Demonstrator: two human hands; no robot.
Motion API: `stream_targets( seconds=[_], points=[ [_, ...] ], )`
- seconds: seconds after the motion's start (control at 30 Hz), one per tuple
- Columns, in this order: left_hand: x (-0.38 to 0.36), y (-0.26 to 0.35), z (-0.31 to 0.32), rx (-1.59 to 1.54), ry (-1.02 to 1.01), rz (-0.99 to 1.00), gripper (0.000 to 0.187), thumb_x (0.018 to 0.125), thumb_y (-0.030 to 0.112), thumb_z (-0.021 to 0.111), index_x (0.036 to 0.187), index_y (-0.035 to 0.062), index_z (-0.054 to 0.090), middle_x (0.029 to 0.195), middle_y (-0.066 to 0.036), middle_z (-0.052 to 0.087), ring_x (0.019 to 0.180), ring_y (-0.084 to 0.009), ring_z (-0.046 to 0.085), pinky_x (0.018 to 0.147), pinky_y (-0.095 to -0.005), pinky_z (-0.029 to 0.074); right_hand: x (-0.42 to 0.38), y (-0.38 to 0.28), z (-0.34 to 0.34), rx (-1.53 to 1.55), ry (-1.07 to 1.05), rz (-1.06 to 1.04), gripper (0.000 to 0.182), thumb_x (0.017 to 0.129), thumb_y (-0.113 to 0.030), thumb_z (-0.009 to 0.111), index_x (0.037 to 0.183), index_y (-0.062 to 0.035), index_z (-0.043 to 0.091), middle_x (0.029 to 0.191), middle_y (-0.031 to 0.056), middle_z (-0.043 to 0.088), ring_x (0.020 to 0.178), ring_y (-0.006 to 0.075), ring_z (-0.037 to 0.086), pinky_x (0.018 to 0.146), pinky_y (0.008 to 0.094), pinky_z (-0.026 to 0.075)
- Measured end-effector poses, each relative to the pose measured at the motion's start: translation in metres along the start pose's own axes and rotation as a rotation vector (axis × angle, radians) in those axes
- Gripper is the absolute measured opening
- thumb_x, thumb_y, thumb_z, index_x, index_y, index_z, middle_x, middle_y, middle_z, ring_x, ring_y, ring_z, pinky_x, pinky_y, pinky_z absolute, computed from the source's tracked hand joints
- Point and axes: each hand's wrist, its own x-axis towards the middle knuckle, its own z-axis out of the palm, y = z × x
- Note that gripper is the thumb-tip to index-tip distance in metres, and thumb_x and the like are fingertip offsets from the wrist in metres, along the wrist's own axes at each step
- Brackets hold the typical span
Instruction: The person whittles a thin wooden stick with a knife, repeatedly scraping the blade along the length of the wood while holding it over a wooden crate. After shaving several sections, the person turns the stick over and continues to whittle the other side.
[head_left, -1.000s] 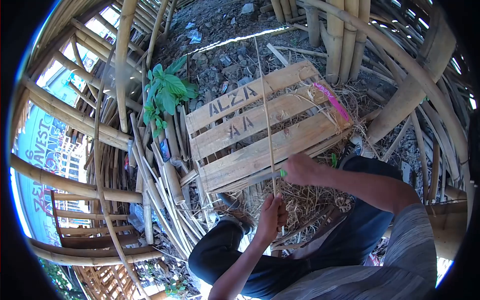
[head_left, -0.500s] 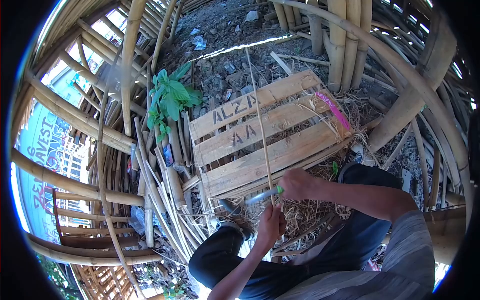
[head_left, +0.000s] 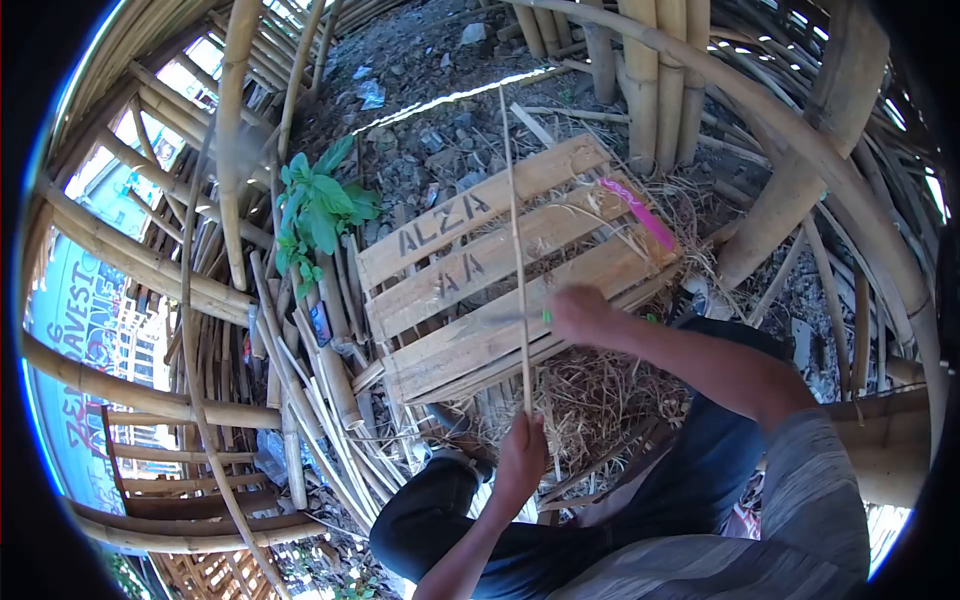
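A long, thin bamboo strip (head_left: 518,235) stands out from my left hand (head_left: 521,460), which is wrapped around its lower end. It crosses over a slatted wooden crate (head_left: 440,355) stencilled with dark letters. Farther up the strip, my right hand (head_left: 583,316) is closed around a green-handled knife (head_left: 545,316). Motion smears the blade, which points left across the strip. Dry shavings (head_left: 590,400) lie below and to the right of my hands, beside my bent legs.
Cut bamboo strips (head_left: 315,425) lie left of the crate, near a leafy green plant (head_left: 325,205). Thick bamboo poles (head_left: 655,90) stand behind it, and a curved pole (head_left: 790,130) arches on the right. A bamboo lattice (head_left: 150,395) borders the left side.
My right hand and the knife have moved up the strip, away from my left hand. My left hand still grips the strip, slightly lower in view. The whole scene has shifted a little left.
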Motion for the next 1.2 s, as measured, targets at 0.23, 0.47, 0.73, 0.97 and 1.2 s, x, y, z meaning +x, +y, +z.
stream_targets(
  seconds=[0.23,0.47,0.73,0.97,1.2],
  points=[
    [0.002,0.033,-0.008,-0.472,-0.055,-0.242,0.025,0.096,0.023,0.037,0.074,0.0124,0.032,0.05,0.004,0.026,0.036,-0.0052,0.023,0.032,-0.0231,0.016,-0.015,-0.029,-0.003,0.144,-0.077,-0.04,0.021,0.071,-0.017,0.055,0.071,0.0028,0.063,0.062,0.0191,0.06,0.061,0.0345,0.062,0.057,0.0426,0.05],
    [-0.01,0.041,-0.001,-0.337,-0.087,-0.174,0.025,0.096,0.019,0.037,0.073,0.0099,0.033,0.051,0.002,0.033,0.036,-0.0064,0.029,0.033,-0.0235,0.023,0.008,0.028,-0.012,0.257,0.1,0.271,0.024,0.076,-0.019,0.056,0.069,0.0032,0.062,0.056,0.0175,0.058,0.054,0.0314,0.061,0.055,0.0417,0.05],
    [-0.005,0.035,-0.01,-0.673,-0.106,-0.422,0.026,0.096,0.025,0.034,0.073,0.0131,0.032,0.052,0.004,0.024,0.038,-0.0054,0.021,0.034,-0.0228,0.013,-0.025,-0.038,0.004,0.062,-0.126,-0.105,0.023,0.073,-0.021,0.055,0.07,-0.0002,0.064,0.062,0.0175,0.061,0.06,0.0304,0.063,0.058,0.0417,0.051],
    [-0.006,0.04,-0.008,-0.468,-0.056,-0.283,0.025,0.096,0.022,0.035,0.074,0.012,0.032,0.052,0.004,0.026,0.037,-0.0054,0.022,0.033,-0.023,0.016,-0.007,-0.012,-0.005,0.182,-0.02,0.109,0.018,0.069,-0.016,0.054,0.068,-0.0018,0.064,0.06,0.0186,0.061,0.058,0.033,0.063,0.054,0.0422,0.051],
    [-0.011,0.012,0.001,-0.172,-0.047,-0.094,0.023,0.096,0.019,0.039,0.075,0.009,0.036,0.052,0.005,0.029,0.039,-0.0042,0.028,0.035,-0.0221,0.021,0.001,-0.005,-0.011,0.136,-0.003,0.118,0.019,0.073,-0.016,0.056,0.068,0.0014,0.062,0.065,0.0189,0.061,0.06,0.032,0.063,0.054,0.0438,0.05]
  ],
)
